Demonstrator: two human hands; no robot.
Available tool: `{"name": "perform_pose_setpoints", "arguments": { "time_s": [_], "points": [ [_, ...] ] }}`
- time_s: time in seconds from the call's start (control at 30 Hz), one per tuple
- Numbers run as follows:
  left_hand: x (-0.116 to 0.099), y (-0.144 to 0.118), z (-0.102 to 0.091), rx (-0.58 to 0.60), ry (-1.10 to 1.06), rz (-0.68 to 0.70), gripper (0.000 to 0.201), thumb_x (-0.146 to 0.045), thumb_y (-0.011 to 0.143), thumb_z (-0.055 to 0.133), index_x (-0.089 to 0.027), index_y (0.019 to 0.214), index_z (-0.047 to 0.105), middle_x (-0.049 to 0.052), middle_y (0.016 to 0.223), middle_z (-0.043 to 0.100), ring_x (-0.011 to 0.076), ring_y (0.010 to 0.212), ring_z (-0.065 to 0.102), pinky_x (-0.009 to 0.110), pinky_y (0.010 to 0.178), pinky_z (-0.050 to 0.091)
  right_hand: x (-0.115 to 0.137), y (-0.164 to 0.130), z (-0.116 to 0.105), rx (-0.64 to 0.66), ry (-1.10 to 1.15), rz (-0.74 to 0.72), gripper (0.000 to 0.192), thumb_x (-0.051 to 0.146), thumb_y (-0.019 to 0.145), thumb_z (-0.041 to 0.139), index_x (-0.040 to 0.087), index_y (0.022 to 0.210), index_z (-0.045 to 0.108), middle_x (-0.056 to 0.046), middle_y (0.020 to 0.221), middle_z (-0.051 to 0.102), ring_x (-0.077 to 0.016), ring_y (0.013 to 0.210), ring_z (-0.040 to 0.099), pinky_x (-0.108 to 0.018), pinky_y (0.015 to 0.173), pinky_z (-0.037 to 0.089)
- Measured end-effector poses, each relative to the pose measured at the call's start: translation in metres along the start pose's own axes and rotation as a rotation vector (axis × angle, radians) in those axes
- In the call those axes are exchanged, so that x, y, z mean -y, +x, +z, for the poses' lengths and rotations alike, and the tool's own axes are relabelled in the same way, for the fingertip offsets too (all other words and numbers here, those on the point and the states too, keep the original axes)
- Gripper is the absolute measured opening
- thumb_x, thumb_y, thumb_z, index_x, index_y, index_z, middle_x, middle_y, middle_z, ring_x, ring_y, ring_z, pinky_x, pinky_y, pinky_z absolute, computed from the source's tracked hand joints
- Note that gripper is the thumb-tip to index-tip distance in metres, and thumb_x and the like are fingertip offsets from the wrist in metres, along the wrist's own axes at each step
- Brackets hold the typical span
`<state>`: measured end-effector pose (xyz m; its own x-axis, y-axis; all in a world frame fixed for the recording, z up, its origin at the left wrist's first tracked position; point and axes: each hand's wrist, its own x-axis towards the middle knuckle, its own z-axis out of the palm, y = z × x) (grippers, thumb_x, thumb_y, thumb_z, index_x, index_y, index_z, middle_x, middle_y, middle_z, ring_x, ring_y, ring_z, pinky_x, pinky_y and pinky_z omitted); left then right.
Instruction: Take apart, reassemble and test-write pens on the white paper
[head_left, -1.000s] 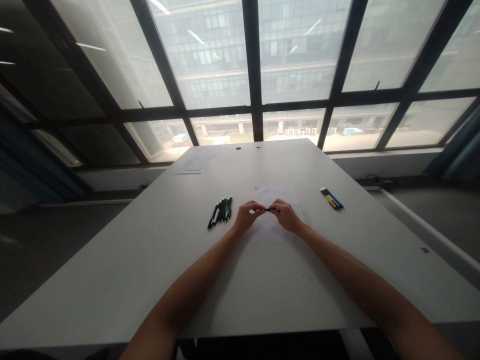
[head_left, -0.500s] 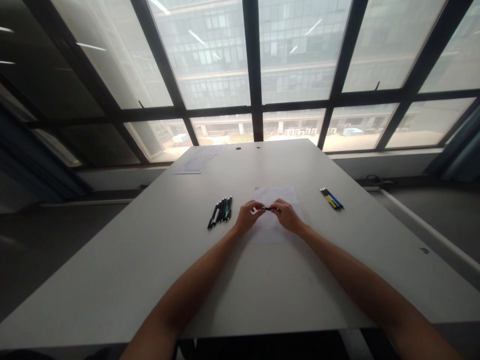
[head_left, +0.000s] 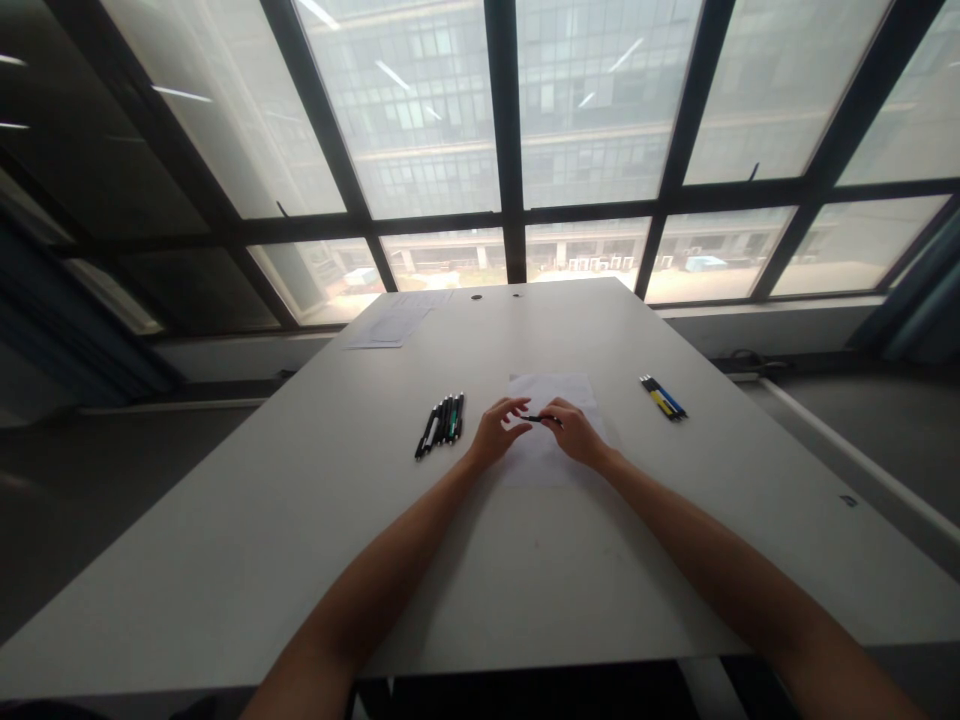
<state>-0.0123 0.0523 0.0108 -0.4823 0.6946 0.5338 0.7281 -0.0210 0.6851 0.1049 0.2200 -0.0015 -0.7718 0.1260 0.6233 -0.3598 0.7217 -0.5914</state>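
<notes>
A thin black pen (head_left: pixel 539 418) is pinched in the fingers of my right hand (head_left: pixel 574 431), held level just above a white sheet of paper (head_left: pixel 556 432) on the table. My left hand (head_left: pixel 497 430) sits right beside the pen's left end with its fingers spread apart, and the fingertips are off the pen or barely brushing it. Both hands hover over the left and middle part of the sheet.
A row of several dark pens (head_left: pixel 441 422) lies left of my left hand. A small bundle of pens with yellow and blue (head_left: pixel 663 397) lies to the right. Printed sheets (head_left: pixel 395 321) rest at the far left of the grey table (head_left: pixel 300 520). Large windows stand beyond.
My left hand has let go of the pen's left end and spread its fingers. My right hand keeps the pen in about the same place.
</notes>
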Motion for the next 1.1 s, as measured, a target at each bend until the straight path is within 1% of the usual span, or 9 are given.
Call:
{"name": "perform_pose_setpoints", "arguments": {
  "time_s": [0.1, 0.23, 0.4, 0.47, 0.63, 0.7, 0.8, 0.97, 1.1],
  "points": [
    [0.004, 0.001, 0.003, -0.04, 0.075, -0.082, 0.024, -0.038, 0.082, 0.069, -0.018, 0.096, 0.069, 0.003, 0.083, 0.069, 0.0152, 0.077, 0.061, 0.028, 0.072, 0.047, 0.0, 0.0, 0.0, 0.002, -0.011, 0.002, 0.013, 0.019, 0.091, 0.058, 0.021, 0.093, 0.071, -0.005, 0.088, 0.062, -0.0186, 0.083, 0.058, -0.033, 0.079, 0.048],
    [0.008, 0.002, 0.004, -0.031, 0.129, -0.128, 0.033, -0.044, 0.087, 0.06, -0.016, 0.072, 0.066, 0.0, 0.071, 0.065, 0.0143, 0.07, 0.058, 0.027, 0.071, 0.046, -0.001, 0.0, 0.0, -0.001, -0.024, 0.001, 0.013, 0.02, 0.092, 0.058, 0.021, 0.092, 0.07, -0.005, 0.087, 0.062, -0.0187, 0.084, 0.058, -0.033, 0.079, 0.048],
    [0.006, 0.001, 0.003, -0.003, 0.099, -0.037, 0.017, -0.034, 0.081, 0.069, -0.019, 0.09, 0.068, 0.002, 0.086, 0.069, 0.0159, 0.081, 0.061, 0.029, 0.077, 0.048, -0.003, 0.0, 0.0, 0.012, -0.034, 0.01, 0.013, 0.019, 0.092, 0.057, 0.02, 0.092, 0.07, -0.005, 0.087, 0.061, -0.0184, 0.082, 0.058, -0.033, 0.078, 0.048],
    [0.007, 0.0, 0.004, 0.002, 0.096, -0.025, 0.024, -0.031, 0.079, 0.072, -0.02, 0.1, 0.067, 0.003, 0.091, 0.069, 0.0158, 0.083, 0.061, 0.029, 0.077, 0.048, -0.003, -0.001, 0.0, 0.01, -0.036, 0.017, 0.013, 0.019, 0.092, 0.057, 0.02, 0.092, 0.07, -0.005, 0.087, 0.061, -0.0184, 0.082, 0.058, -0.033, 0.078, 0.048],
    [0.011, 0.001, 0.006, 0.003, 0.14, -0.061, 0.017, -0.034, 0.087, 0.064, -0.018, 0.081, 0.068, 0.001, 0.078, 0.066, 0.0153, 0.075, 0.059, 0.029, 0.074, 0.047, -0.003, -0.001, 0.0, 0.016, -0.039, 0.014, 0.013, 0.018, 0.092, 0.058, 0.02, 0.091, 0.07, -0.005, 0.088, 0.062, -0.0184, 0.084, 0.058, -0.033, 0.08, 0.047],
    [0.012, 0.0, 0.005, 0.007, 0.131, -0.031, 0.014, -0.032, 0.083, 0.068, -0.018, 0.083, 0.068, 0.002, 0.081, 0.067, 0.0155, 0.078, 0.06, 0.029, 0.074, 0.047, -0.003, -0.001, 0.0, 0.021, -0.043, 0.017, 0.013, 0.016, 0.091, 0.058, 0.02, 0.09, 0.07, -0.005, 0.087, 0.062, -0.0184, 0.084, 0.058, -0.032, 0.08, 0.047],
    [0.012, 0.001, 0.005, 0.016, 0.113, -0.019, 0.024, -0.033, 0.076, 0.076, -0.019, 0.094, 0.069, 0.003, 0.087, 0.069, 0.0151, 0.077, 0.059, 0.027, 0.072, 0.047, -0.004, 0.0, 0.001, 0.022, -0.048, 0.029, 0.013, 0.014, 0.09, 0.058, 0.019, 0.09, 0.07, -0.005, 0.086, 0.061, -0.0182, 0.084, 0.058, -0.032, 0.079, 0.047],
    [0.011, 0.002, 0.006, 0.013, 0.133, -0.105, 0.019, -0.036, 0.085, 0.065, -0.018, 0.082, 0.072, 0.002, 0.076, 0.069, 0.0143, 0.07, 0.058, 0.027, 0.069, 0.046, -0.003, 0.0, 0.0, 0.029, -0.064, 0.031, 0.013, 0.014, 0.09, 0.058, 0.019, 0.089, 0.071, -0.005, 0.086, 0.061, -0.0179, 0.082, 0.057, -0.031, 0.078, 0.046],
    [0.008, 0.001, 0.005, 0.011, 0.092, -0.071, 0.014, -0.033, 0.081, 0.07, -0.02, 0.087, 0.073, 0.003, 0.084, 0.072, 0.0151, 0.074, 0.062, 0.027, 0.07, 0.046, -0.003, -0.001, 0.0, 0.033, -0.071, 0.038, 0.014, 0.013, 0.09, 0.058, 0.019, 0.088, 0.071, -0.005, 0.085, 0.061, -0.0181, 0.082, 0.058, -0.031, 0.078, 0.046]
  ]
}}
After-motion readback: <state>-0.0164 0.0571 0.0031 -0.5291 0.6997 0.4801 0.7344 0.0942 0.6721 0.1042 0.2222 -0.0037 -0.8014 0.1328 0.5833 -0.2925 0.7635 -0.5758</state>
